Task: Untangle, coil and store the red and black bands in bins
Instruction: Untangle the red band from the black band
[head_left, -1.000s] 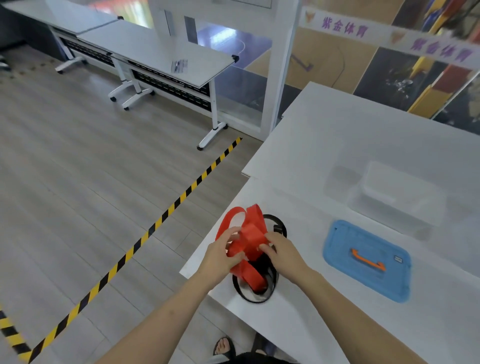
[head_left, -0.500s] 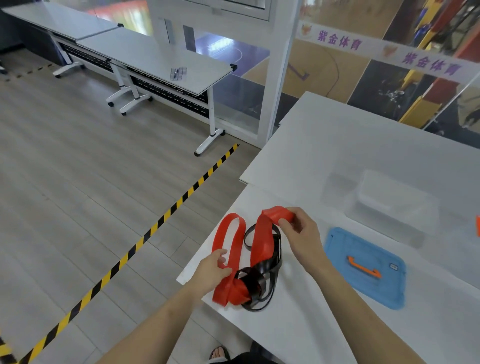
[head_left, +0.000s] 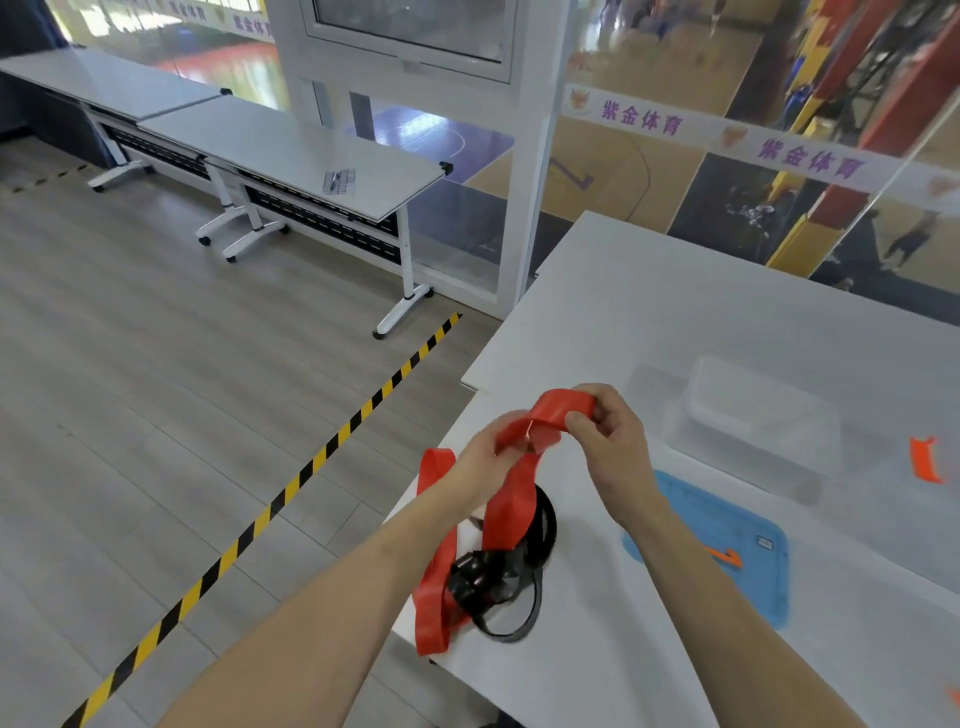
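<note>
Near the middle of the frame both hands are raised above the near-left corner of the white table. The left hand has its fingers curled round a fold of the red band. The right hand, just to its right, pinches the same band between thumb and bent fingers, so a short red arch runs between the two hands.

From the left hand the band drops in two strips toward the lower middle of the frame, where its lower loop lies on the table edge. There it is tangled with the black band, which lies bunched in a knot with thin loops spreading right and below it.

Right of the bands a blue lid with an orange handle lies flat. Above it, toward the right, stands a clear bin, well apart from the bands.

A yellow-and-black floor tape crosses the left half diagonally. Grey tables stand in the upper left.
</note>
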